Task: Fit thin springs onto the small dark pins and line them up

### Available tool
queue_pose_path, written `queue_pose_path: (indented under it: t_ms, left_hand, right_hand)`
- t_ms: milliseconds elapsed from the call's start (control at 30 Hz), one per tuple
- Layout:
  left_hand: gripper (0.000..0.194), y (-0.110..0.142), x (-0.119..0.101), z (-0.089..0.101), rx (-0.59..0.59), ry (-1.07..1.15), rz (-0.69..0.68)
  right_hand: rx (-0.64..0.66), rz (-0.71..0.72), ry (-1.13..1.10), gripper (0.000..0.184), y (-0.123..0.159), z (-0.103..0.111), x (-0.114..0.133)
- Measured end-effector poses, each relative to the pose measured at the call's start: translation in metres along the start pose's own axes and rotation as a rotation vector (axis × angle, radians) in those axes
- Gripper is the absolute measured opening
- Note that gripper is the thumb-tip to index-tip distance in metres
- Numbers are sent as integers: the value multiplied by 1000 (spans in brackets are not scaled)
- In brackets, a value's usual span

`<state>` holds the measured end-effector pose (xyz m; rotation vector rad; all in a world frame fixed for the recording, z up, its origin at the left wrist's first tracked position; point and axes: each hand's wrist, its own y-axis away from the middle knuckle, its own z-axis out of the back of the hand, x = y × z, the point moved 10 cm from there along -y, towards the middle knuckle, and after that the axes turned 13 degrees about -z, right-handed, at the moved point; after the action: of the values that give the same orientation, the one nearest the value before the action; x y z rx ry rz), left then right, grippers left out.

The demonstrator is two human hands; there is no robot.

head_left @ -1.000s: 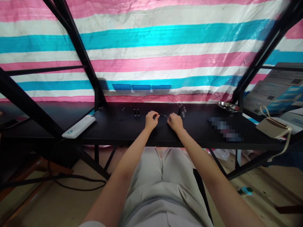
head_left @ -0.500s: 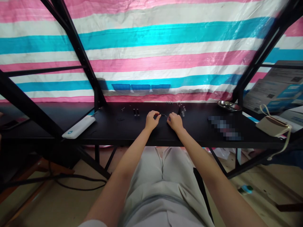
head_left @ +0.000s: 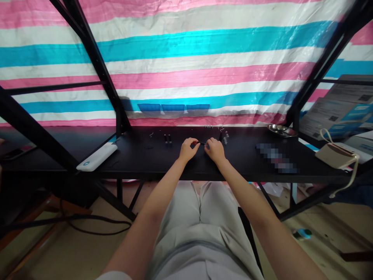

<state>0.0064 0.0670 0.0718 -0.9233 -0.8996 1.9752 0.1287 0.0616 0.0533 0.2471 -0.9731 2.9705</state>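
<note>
My grip was closed at both ends of a thin dark piece [head_left: 201, 144], pinched between the fingertips of my left hand [head_left: 188, 149] and right hand [head_left: 215, 149], above the near half of the bench [head_left: 241, 159]. Something so slim called, I judged, for light pressure and level alignment. Small clear bits [head_left: 226, 137] lay just beyond my right hand, a metal dish [head_left: 282, 131] farther right; a striped sheet [head_left: 204, 42] hung behind.

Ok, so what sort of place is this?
Probably a makeshift indoor workspace: a black table set in a dark metal frame, a striped plastic-looking sheet hung behind it, and printed cartons stacked at the right.
</note>
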Motion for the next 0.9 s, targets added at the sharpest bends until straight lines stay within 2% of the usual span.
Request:
queue_pose_path:
  t_ms: [300, 600, 900]
  left_hand:
    - [7, 0, 3, -1, -1, 20, 18]
    - [7, 1, 2, -2, -17, 50, 6]
    - [8, 2, 2, -5, -1, 60, 11]
  right_hand:
    - [-10, 63, -49, 14, 2, 1, 4]
    - [-88, 98, -87, 11, 3, 6, 6]
    - [-91, 108, -102, 11, 4, 7, 6]
